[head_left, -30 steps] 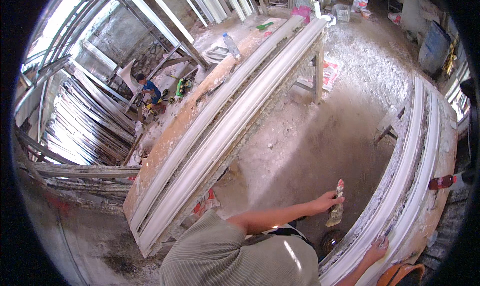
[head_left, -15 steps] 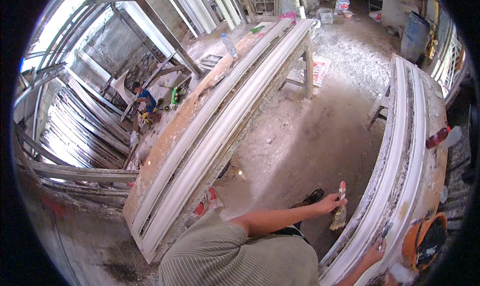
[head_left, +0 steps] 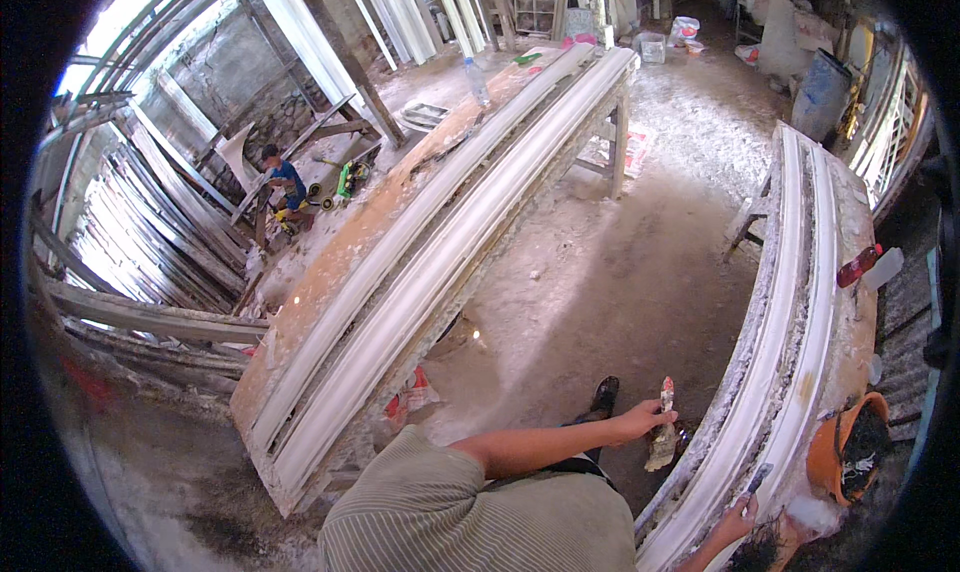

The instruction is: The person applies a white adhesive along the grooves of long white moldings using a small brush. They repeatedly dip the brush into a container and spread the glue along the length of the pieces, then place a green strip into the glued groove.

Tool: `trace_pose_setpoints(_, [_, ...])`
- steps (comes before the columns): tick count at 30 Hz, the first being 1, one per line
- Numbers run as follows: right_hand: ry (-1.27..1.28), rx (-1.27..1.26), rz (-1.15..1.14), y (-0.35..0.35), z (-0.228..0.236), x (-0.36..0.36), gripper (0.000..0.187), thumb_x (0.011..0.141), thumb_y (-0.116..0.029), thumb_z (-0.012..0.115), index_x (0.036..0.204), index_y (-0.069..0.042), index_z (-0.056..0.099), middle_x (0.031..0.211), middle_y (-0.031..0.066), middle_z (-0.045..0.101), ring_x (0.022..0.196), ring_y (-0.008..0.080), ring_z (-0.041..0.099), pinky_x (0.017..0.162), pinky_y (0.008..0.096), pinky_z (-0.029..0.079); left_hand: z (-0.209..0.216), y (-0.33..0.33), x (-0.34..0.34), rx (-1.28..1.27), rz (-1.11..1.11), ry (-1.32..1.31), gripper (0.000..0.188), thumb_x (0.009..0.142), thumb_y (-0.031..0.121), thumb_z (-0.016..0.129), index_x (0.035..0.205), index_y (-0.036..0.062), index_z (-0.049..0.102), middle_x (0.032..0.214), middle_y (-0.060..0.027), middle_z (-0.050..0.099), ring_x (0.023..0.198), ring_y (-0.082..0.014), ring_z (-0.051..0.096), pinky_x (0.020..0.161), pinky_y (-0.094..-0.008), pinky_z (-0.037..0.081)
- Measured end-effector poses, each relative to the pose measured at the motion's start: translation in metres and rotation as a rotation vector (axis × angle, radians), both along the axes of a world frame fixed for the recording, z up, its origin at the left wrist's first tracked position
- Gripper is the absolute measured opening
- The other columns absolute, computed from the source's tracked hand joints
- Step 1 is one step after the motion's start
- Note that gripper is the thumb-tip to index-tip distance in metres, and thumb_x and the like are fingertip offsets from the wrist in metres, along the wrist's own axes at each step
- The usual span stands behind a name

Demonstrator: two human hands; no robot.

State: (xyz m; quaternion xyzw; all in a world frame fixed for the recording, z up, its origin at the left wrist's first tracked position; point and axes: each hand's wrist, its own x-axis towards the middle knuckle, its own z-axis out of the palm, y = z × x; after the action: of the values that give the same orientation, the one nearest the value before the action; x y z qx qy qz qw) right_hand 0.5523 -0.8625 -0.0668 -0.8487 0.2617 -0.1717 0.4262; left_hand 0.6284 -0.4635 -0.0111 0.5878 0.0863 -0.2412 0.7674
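Observation:
My left hand is closed on the handle of a wide paintbrush, held upright over the floor with its pale, caked bristles pointing down. My right hand, near the lower edge, grips a small tool with a grey-blue end, perhaps a small brush; its kind is not clear. That tool is over or against the white moulding lying lengthwise on the right-hand bench. Beside the right hand, an orange bucket with a dark inside leans at the bench's outer edge.
Long white mouldings lie on another bench to the left. A red bottle stands on the right bench, a clear bottle on the left one. A person sits farther off. A blue barrel stands at the back right.
The whole view has shifted a little. My right hand and its tool have drawn nearer along the right-hand moulding, away from the bucket's far side. My left hand still holds the paintbrush.

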Motion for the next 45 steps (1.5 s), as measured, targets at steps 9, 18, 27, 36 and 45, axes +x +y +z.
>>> trace_pose_setpoints(9, [-0.097, 0.311, -0.059, 0.052, 0.047, -0.027, 0.037, 0.091, -0.012, 0.07, 0.121, 0.009, 0.064, 0.119, 0.0185, 0.067, 0.11, 0.0241, 0.063, 0.099, 0.0344, 0.05, 0.007, 0.0, 0.009, 0.124, -0.059, 0.084, 0.023, 0.099, 0.025, 0.058, 0.11, 0.0061, 0.065, 0.101, -0.0056, 0.069, 0.092, -0.0186, 0.065, 0.082, -0.0378, 0.052])
trace_pose_setpoints(18, [0.154, 0.056, -0.218, 0.071, 0.065, -0.118, 0.03, 0.093, -0.023, 0.071, 0.111, 0.001, 0.072, 0.09, 0.0107, 0.071, 0.058, 0.013, 0.06, 0.054, 0.0297, 0.049, -0.015, -0.021, -0.004, -0.058, -0.104, 0.399, 0.022, 0.103, 0.029, 0.057, 0.107, 0.0074, 0.058, 0.101, -0.0081, 0.069, 0.089, -0.0196, 0.068, 0.079, -0.0375, 0.056])
trace_pose_setpoints(27, [0.298, 0.099, -0.292, 0.072, 0.056, -0.236, 0.03, 0.092, -0.025, 0.069, 0.108, -0.001, 0.073, 0.103, 0.0204, 0.072, 0.091, 0.033, 0.07, 0.085, 0.0396, 0.054, -0.003, -0.05, -0.009, -0.097, -0.303, 0.242, 0.023, 0.104, 0.03, 0.056, 0.106, 0.0074, 0.058, 0.1, -0.0086, 0.069, 0.088, -0.0195, 0.069, 0.078, -0.0374, 0.058])
trace_pose_setpoints(36, [0.145, -0.069, -0.155, 0.099, 0.032, 0.006, 0.023, 0.092, -0.02, 0.063, 0.089, 0.002, 0.07, 0.087, 0.0261, 0.064, 0.083, 0.0442, 0.064, 0.075, 0.052, 0.051, 0.012, -0.074, -0.018, 0.0, -0.339, 0.214, 0.02, 0.1, 0.02, 0.059, 0.109, 0.0032, 0.061, 0.103, -0.0095, 0.067, 0.097, -0.0228, 0.065, 0.086, -0.0359, 0.052])
trace_pose_setpoints(45, [0.264, -0.05, -0.131, 0.102, 0.043, 0.079, 0.027, 0.095, -0.025, 0.06, 0.088, 0.0, 0.069, 0.091, 0.0248, 0.064, 0.082, 0.0438, 0.065, 0.074, 0.0542, 0.053, 0.023, -0.069, -0.016, 0.038, -0.264, 0.118, 0.017, 0.103, 0.022, 0.054, 0.108, 0.0064, 0.057, 0.107, -0.0131, 0.068, 0.1, -0.0247, 0.066, 0.086, -0.0431, 0.055])
